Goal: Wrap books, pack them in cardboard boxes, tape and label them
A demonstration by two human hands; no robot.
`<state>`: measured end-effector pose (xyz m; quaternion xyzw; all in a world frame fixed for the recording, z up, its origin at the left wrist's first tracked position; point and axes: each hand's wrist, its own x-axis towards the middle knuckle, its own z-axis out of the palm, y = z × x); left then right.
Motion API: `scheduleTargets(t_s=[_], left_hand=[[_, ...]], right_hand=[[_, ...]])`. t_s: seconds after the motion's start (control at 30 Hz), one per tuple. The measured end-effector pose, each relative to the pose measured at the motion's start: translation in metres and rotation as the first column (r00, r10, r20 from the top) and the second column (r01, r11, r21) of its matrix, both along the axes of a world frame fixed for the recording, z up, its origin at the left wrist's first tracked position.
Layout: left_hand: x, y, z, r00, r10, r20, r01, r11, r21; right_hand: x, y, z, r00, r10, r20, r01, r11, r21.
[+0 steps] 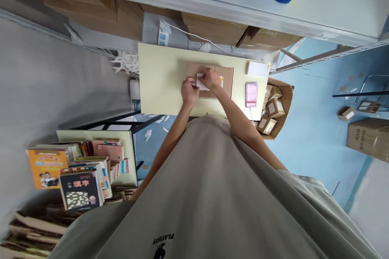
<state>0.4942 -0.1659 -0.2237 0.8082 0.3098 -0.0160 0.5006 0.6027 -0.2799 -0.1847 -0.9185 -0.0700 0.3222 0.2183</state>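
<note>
Grey shirt cloth (212,194) fills the near view, and two bare forearms reach away from it to a pale yellow worktop (158,85). Both hands meet over a flat brown cardboard box (226,79) lying in the middle of that worktop, its long axis running from one hand across to the other. On the box lies a white paper label (201,83), directly under the fingers. The right hand (211,79) is curled over the label's far edge, fingers bent and pressing or pinching it. The left hand (189,91) sits just beside it at the label's near corner, fingers clenched down; whether they grip the paper or only hold it flat is hard to tell at this distance. Past the right hand's fingers, a phone (251,94) with a lit screen rests on the worktop, and beyond it an open carton holds small labelled boxes (275,107). Stacked books (80,178) lie well off to the left hand's side.
</note>
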Motion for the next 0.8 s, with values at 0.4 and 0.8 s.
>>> scheduleTargets(t_s=[0.4, 0.8], left_hand=[[0.009, 0.021, 0.006, 0.98, -0.05, -0.192, 0.044, 0.998, -0.033], [-0.022, 0.035, 0.024, 0.999, 0.034, -0.011, -0.036, 0.978, -0.206]], right_hand=[[-0.041, -0.026, 0.018, 0.999, -0.033, -0.04, 0.034, 0.999, 0.016], [-0.076, -0.151, 0.037, 0.836, -0.548, -0.03, 0.517, 0.767, 0.379]])
